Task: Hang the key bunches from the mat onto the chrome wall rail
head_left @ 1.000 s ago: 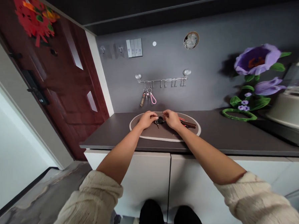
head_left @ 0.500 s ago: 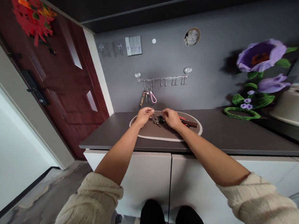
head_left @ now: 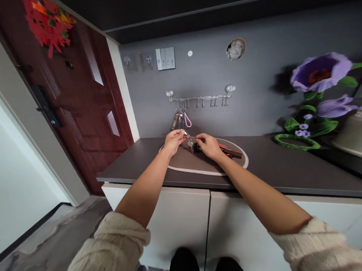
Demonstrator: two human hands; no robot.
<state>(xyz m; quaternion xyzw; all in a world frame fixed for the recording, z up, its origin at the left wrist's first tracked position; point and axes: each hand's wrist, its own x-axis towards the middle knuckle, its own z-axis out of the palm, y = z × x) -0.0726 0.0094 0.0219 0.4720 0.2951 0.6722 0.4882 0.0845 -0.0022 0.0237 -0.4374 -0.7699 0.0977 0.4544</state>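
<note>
My left hand (head_left: 174, 144) pinches the top of a small bunch of silver keys (head_left: 190, 144), which hangs just above an oval brown mat (head_left: 195, 168) with a pale rim. Close to the right of the keys is my right hand (head_left: 208, 145), its thumb and fingertips closed together. What those fingertips hold, if anything, is too small to make out. Between the hands, a small black object (head_left: 196, 148) shows below the keys. Beyond my right wrist, a red item (head_left: 223, 146) and a dark brown strap-like piece (head_left: 235, 153) lie on the mat, partly covered by my hand.
A clear hook rail (head_left: 200, 98) is fixed to the grey wall, with keys and a pink loop (head_left: 188, 120) hanging at its left end. Purple fabric flowers (head_left: 320, 73) stand right on the dark counter (head_left: 270, 169). A dark red door (head_left: 85, 104) is at left.
The keys now hang more freely below my left fingertips. My right fingertips have drawn up slightly, apart from the black object. The whole view has shifted a little.
</note>
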